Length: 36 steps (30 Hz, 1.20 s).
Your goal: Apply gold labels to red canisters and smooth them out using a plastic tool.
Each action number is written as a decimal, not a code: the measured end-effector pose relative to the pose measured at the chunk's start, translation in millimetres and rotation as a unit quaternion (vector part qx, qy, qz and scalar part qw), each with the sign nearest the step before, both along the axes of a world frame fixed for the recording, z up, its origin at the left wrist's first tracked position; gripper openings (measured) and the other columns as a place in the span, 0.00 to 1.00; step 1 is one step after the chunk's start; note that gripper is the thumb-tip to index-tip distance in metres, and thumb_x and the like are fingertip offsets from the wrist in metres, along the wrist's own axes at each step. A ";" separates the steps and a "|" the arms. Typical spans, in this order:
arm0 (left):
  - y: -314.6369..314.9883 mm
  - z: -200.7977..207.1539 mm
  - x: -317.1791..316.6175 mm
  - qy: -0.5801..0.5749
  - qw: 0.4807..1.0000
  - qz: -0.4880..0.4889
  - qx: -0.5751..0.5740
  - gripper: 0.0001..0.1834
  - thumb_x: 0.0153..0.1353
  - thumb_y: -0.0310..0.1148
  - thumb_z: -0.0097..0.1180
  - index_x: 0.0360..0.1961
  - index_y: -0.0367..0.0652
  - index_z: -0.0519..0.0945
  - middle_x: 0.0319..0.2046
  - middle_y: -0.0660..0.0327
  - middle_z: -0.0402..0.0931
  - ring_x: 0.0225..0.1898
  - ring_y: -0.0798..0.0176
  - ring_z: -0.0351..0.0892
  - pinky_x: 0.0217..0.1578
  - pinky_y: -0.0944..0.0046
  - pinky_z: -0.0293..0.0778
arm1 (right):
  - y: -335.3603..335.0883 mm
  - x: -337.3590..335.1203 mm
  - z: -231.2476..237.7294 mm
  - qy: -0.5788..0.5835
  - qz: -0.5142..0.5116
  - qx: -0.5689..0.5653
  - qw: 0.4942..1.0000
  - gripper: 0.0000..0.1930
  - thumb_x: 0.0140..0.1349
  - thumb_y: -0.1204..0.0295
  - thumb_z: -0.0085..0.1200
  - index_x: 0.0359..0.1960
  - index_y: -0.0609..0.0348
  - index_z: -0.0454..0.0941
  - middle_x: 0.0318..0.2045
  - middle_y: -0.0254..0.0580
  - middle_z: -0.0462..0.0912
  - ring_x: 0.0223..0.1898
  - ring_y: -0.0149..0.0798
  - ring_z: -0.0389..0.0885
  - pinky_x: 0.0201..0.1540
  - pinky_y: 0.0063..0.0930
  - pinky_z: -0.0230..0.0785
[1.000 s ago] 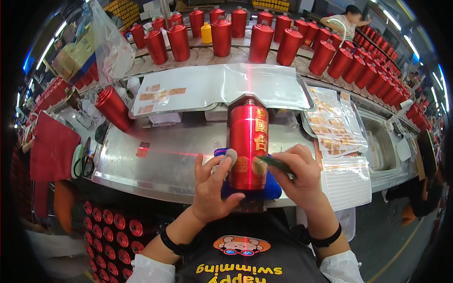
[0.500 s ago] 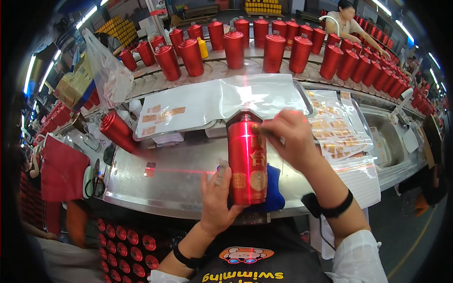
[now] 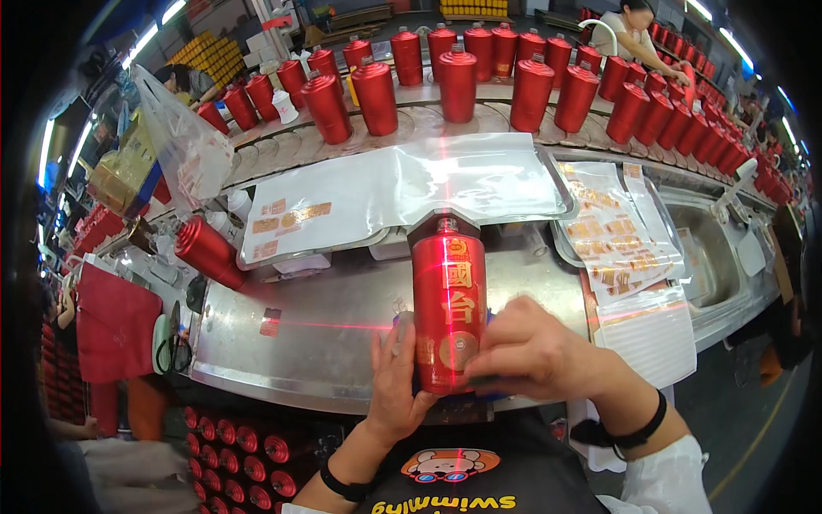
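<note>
"What's nearest the wearer?"

"A black top (image 3: pixel 449 467) with a cartoon print, on the near side of the red bottle (image 3: pixel 448 287)."

"Who has that bottle?"

"The left hand (image 3: pixel 394 394) cups its left side, fingers along it, thumb by the base. The right hand (image 3: pixel 535 355) is curled at its lower right; it's blurred, so I can't tell whether it pinches anything."

"How does the bottle lie?"

"At the front of the steel desk (image 3: pixel 248 343), neck pointing away, gold lettering and a round gold seal facing up."

"And past it?"

"A white sheet (image 3: pixel 445 167) just beyond its neck, gold sticker sheets (image 3: pixel 604 227) off to its right, and a leaning bottle (image 3: pixel 210 248) well to its left."

"Farthest?"

"Well beyond it, standing bottles (image 3: pixel 458 86) line a curved conveyor (image 3: pixel 257 154); far to its right, a co-worker (image 3: pixel 610 36) stretches out an arm."
</note>
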State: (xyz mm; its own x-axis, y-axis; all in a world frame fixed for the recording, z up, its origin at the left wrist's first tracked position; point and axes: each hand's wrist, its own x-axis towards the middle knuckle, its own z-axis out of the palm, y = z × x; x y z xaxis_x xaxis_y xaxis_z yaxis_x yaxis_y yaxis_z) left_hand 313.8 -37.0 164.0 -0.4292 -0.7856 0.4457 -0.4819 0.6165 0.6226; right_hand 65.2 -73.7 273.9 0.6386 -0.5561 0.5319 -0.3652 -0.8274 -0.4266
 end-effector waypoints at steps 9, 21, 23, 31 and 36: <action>2.2 0.5 -1.2 -0.007 1.000 0.008 0.004 0.50 0.65 0.62 0.48 0.71 0.28 0.52 0.68 0.36 0.56 0.70 0.32 0.52 0.69 0.35 0.40 | -44.4 -7.8 -6.3 -0.055 -0.105 -0.063 0.991 0.10 0.50 0.75 0.67 0.35 0.57 0.83 0.25 0.41 0.79 0.30 0.45 0.78 0.32 0.36 0.69; 1.0 -1.6 -3.2 0.011 1.000 0.005 -0.007 0.48 0.66 0.59 0.48 0.70 0.26 0.53 0.67 0.35 0.57 0.70 0.32 0.52 0.68 0.36 0.42 | -32.3 -23.2 -30.4 -0.166 -0.068 0.290 0.940 0.11 0.58 0.72 0.66 0.42 0.61 0.82 0.33 0.32 0.80 0.36 0.25 0.77 0.39 0.23 0.69; 0.9 -0.5 -2.7 0.008 1.000 0.003 -0.020 0.48 0.66 0.59 0.48 0.70 0.26 0.53 0.66 0.35 0.58 0.70 0.31 0.53 0.68 0.37 0.43 | -29.3 -19.5 -42.1 -0.289 -0.224 0.207 0.908 0.10 0.58 0.74 0.65 0.41 0.61 0.82 0.31 0.36 0.79 0.34 0.28 0.77 0.37 0.25 0.69; 0.6 -1.3 -2.5 0.002 1.000 -0.001 -0.007 0.48 0.66 0.60 0.47 0.69 0.25 0.53 0.66 0.35 0.59 0.69 0.31 0.54 0.68 0.37 0.44 | 35.0 -16.5 -36.6 -0.106 -0.022 0.122 0.987 0.14 0.48 0.77 0.68 0.38 0.55 0.82 0.31 0.39 0.76 0.35 0.41 0.76 0.40 0.34 0.66; -1.0 -2.8 -0.2 0.007 1.000 -0.016 0.011 0.49 0.66 0.60 0.49 0.69 0.25 0.53 0.66 0.34 0.58 0.69 0.31 0.54 0.68 0.38 0.44 | 29.5 -13.8 -58.2 -0.245 -0.235 0.105 0.935 0.13 0.51 0.78 0.67 0.39 0.60 0.82 0.30 0.39 0.76 0.32 0.37 0.76 0.33 0.27 0.67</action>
State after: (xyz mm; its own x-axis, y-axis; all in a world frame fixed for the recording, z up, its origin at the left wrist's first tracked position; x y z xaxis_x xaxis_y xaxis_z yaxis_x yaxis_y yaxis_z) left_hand 313.6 -38.0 161.2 -0.4474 -0.7812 0.4353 -0.4539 0.6177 0.6422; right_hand 51.5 -44.2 215.7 0.0052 -0.8394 0.5435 -0.3858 -0.5031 -0.7733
